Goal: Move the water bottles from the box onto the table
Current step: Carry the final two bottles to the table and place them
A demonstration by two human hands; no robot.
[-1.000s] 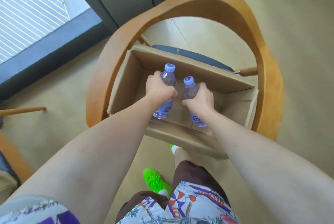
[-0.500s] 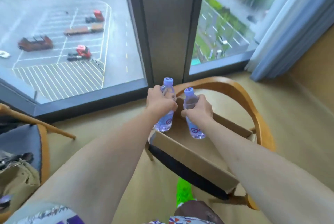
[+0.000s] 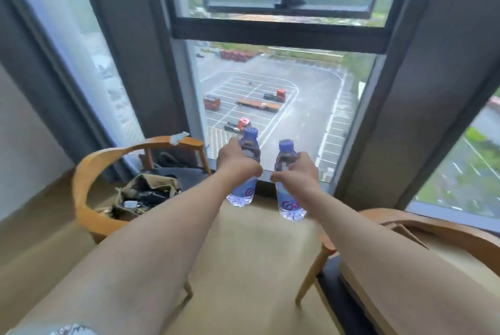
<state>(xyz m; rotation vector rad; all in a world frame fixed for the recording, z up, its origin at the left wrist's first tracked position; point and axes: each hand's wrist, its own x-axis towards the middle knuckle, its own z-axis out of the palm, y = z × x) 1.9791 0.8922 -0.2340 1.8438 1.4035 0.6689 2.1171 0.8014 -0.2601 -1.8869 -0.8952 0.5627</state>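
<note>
Two bare arms reach forward from the bottom edge, each hand holding a small clear water bottle upright in the air in front of a tall window [image 3: 273, 96]. Fingers of the left hand [image 3: 236, 162] are curled round the left bottle [image 3: 244, 172], gripping its middle below the purple cap. Fingers of the right hand [image 3: 299, 172] are wrapped round the right bottle [image 3: 288, 181] the same way. Both bottles are side by side, near each other but not touching, and both show a blue label with red lettering below the hands. Beneath them lies pale wooden floor [image 3: 251, 253]. On the left stands a curved wooden chair [image 3: 89, 172] with an open khaki bag [image 3: 146, 194] on its seat. Part of a second wooden chair [image 3: 433, 229] shows at the lower right. Outside, far below, is a parking lot with trucks.
</note>
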